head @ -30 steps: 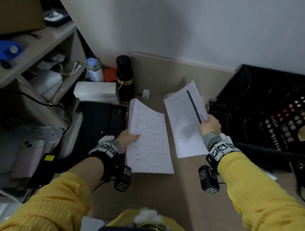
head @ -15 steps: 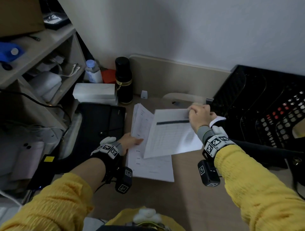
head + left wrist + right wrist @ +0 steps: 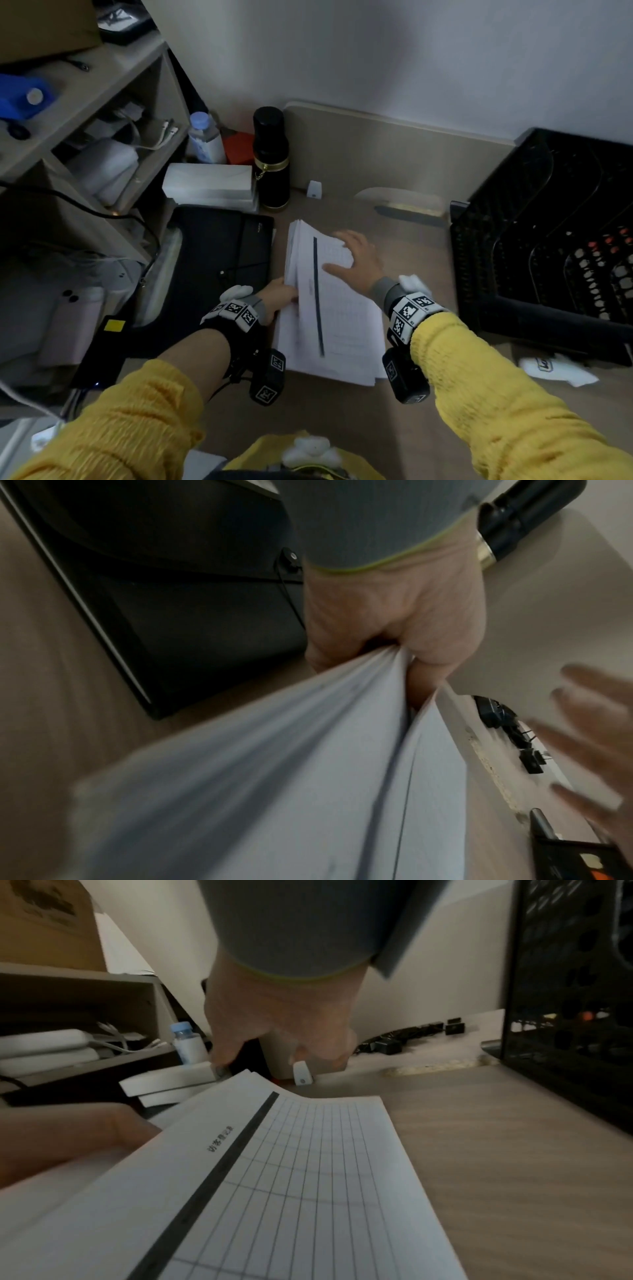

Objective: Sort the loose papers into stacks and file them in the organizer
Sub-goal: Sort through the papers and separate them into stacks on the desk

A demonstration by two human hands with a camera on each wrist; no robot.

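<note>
A stack of white papers [image 3: 329, 329] lies on the desk in front of me. Its top sheet is a gridded form with a dark stripe [image 3: 291, 1177]. My left hand [image 3: 287, 294] pinches the stack's left edge, thumb above and fingers below, and lifts that edge a little [image 3: 397, 653]. Over the far right part of the top sheet is my right hand [image 3: 346, 253], fingers spread and holding nothing. The black mesh organizer [image 3: 534, 240] stands at the right of the desk, about a hand's width from the stack.
A black folder [image 3: 219, 260] lies just left of the stack. Behind it are white boxes [image 3: 209, 185], a black flask [image 3: 270, 161] and a water bottle [image 3: 203, 137]. A shelf unit [image 3: 102, 89] fills the left side. A white wrapper [image 3: 555, 370] lies near the organizer's front.
My right hand carried the gridded sheet from the right over onto the stack, turned it lengthwise, and let go of it. The left hand stayed on the stack's left edge.
</note>
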